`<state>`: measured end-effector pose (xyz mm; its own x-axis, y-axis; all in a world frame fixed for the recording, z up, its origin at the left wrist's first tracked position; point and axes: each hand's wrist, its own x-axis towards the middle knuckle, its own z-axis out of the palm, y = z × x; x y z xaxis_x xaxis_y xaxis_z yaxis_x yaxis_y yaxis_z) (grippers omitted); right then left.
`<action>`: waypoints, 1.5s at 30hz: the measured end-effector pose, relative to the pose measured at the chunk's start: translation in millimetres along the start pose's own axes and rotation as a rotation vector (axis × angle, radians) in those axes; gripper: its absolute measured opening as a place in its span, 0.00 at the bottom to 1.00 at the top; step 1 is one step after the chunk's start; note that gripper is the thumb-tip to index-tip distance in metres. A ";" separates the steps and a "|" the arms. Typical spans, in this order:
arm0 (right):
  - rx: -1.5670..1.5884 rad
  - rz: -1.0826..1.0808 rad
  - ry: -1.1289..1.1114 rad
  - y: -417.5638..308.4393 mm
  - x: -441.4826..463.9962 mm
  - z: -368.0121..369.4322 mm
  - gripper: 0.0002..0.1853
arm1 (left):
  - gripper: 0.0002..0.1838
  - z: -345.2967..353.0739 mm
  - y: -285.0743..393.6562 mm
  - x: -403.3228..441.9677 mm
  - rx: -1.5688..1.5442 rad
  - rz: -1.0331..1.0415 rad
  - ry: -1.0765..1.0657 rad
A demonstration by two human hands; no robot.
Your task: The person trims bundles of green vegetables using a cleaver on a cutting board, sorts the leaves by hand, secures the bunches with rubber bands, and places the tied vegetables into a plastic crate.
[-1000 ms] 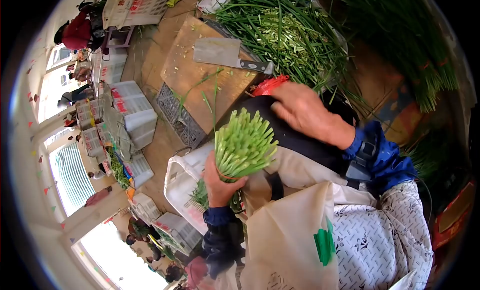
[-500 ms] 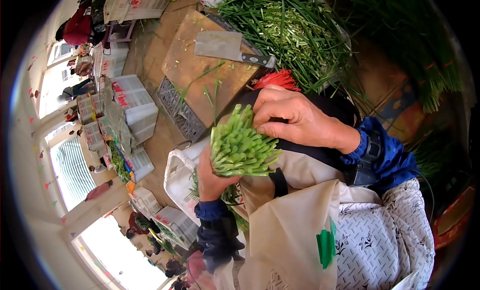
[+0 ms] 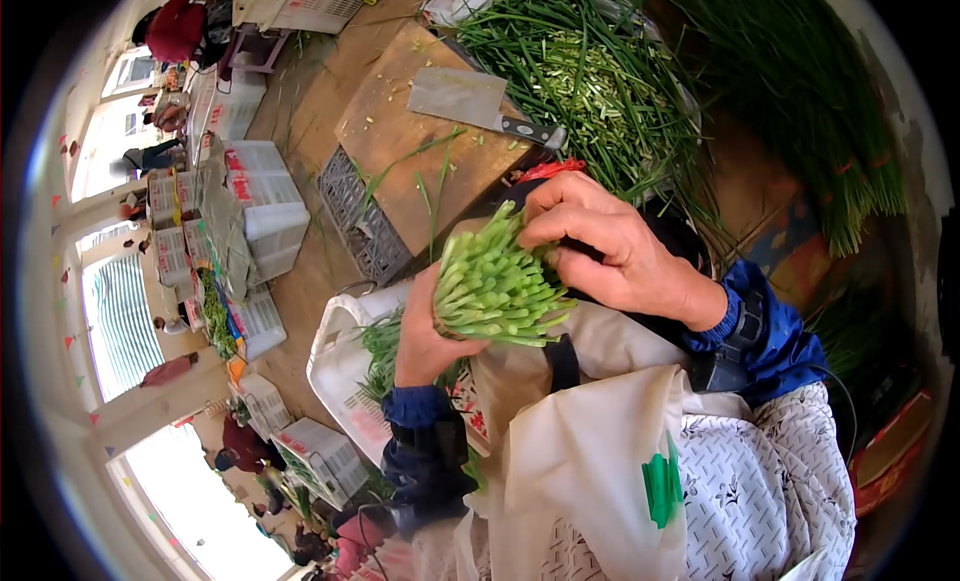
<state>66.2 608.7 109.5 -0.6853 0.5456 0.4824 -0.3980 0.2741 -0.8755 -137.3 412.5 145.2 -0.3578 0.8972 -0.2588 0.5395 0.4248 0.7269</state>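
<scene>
My left hand [image 3: 425, 331] is wrapped round a thick bunch of green stalks [image 3: 500, 286], whose pale cut ends face up towards me. My right hand [image 3: 625, 246] has its fingers curled in a pinch against the upper right edge of the bunch, at the stalk ends. Exactly which stalks the fingertips grip is partly hidden. Beyond my hands, a cleaver [image 3: 460, 96] lies on a wooden chopping board [image 3: 385, 131]. Behind my right hand, some red ties [image 3: 555, 169] show beside the board.
A grey plastic crate [image 3: 360, 221] supports the board. Loose green stalks and cut pieces [image 3: 590, 81] are heaped beyond it. A white basket [image 3: 340, 356] with greens stands by my left wrist. Long bundles [image 3: 800, 91] lie at right. White crates [image 3: 265, 196] and several people are at left.
The bunch has tipped and shifted slightly right and up with my left hand. My right hand has moved a little right and down, still against the stalk ends. The view has turned slightly.
</scene>
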 end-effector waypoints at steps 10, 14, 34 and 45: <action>-0.161 -0.043 -0.197 -17.7 10.6 -1.0 0.15 | 0.51 2.9 -4.5 -4.9 0.006 0.059 0.043; -0.316 -0.039 -0.270 -29.8 17.1 -7.1 0.16 | 0.51 4.3 -2.6 -6.2 -0.017 0.048 0.042; -0.292 0.086 0.205 13.9 -0.4 -7.5 0.04 | 0.55 26.3 -31.1 -25.8 0.232 0.146 0.330; -0.128 -0.038 -0.042 3.7 1.6 4.8 0.04 | 0.55 22.1 -34.0 -25.6 0.124 0.124 0.297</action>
<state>60.7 606.8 107.2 -0.6974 0.5000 0.5135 -0.3448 0.3941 -0.8519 -129.6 377.8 113.0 -0.4803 0.8764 0.0358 0.6745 0.3429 0.6539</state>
